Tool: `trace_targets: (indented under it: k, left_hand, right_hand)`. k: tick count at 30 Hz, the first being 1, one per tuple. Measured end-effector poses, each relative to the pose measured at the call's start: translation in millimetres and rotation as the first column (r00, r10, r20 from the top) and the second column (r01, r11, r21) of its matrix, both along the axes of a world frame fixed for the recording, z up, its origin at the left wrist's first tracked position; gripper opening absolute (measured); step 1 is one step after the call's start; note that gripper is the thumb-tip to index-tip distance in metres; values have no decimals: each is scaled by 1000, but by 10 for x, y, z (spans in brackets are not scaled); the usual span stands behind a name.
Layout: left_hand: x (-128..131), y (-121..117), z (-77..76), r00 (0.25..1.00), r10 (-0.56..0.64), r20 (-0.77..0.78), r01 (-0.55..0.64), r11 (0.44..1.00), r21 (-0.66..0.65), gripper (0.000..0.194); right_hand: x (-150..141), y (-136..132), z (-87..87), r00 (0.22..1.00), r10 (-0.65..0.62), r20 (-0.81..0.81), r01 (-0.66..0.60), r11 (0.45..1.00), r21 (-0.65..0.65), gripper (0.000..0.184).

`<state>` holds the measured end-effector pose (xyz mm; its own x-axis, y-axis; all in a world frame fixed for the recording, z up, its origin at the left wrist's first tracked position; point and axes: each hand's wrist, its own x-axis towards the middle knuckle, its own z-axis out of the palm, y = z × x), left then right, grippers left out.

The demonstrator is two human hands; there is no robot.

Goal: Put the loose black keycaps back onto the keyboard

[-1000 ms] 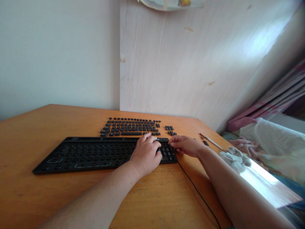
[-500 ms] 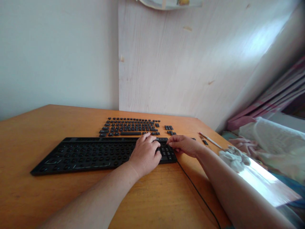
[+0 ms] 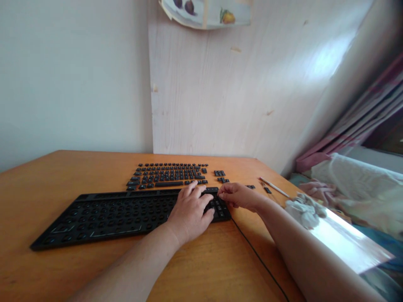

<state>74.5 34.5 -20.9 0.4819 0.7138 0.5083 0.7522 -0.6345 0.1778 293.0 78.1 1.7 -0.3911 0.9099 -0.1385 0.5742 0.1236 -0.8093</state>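
Note:
A black keyboard (image 3: 119, 212) lies on the wooden table, its main section bare of keycaps. Keycaps sit on the number pad (image 3: 220, 208) at its right end. My left hand (image 3: 190, 212) rests over the keyboard's right half with its fingers spread. At the top right corner of the number pad, my right hand (image 3: 237, 196) has thumb and fingertips pinched together; whatever lies between them is hidden. Behind the keyboard, loose black keycaps (image 3: 170, 173) are laid out in rows, a long space bar (image 3: 169, 184) among them. Two smaller keycap groups (image 3: 219, 173) lie to their right.
The keyboard's cable (image 3: 255, 251) runs toward the front edge. A thin white-handled stick, perhaps a brush (image 3: 273, 187), lies at the right beside a small dark piece (image 3: 267, 190). A crumpled grey cloth (image 3: 304, 211) lies by a shiny sheet (image 3: 349, 247). A wall stands behind the table (image 3: 78, 167).
The view has tilted up and shifted a little, so the table and hands appear lower. Both hands keep about the same places at the keyboard, and my left fingers look slightly more spread.

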Motion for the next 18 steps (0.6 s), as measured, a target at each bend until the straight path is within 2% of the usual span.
trace_targets:
  k: [8, 18]
  left_hand:
    - [0, -6, 0, 1000, -27, -2, 27, 999, -22, 34]
    - [-3, -8, -12, 999, -35, -26, 35, 999, -22, 32]
  right_hand:
    - [28, 48, -63, 1000, 15, -19, -16, 1000, -15, 22]
    - [-9, 27, -76, 999, -48, 6, 48, 999, 10, 16]
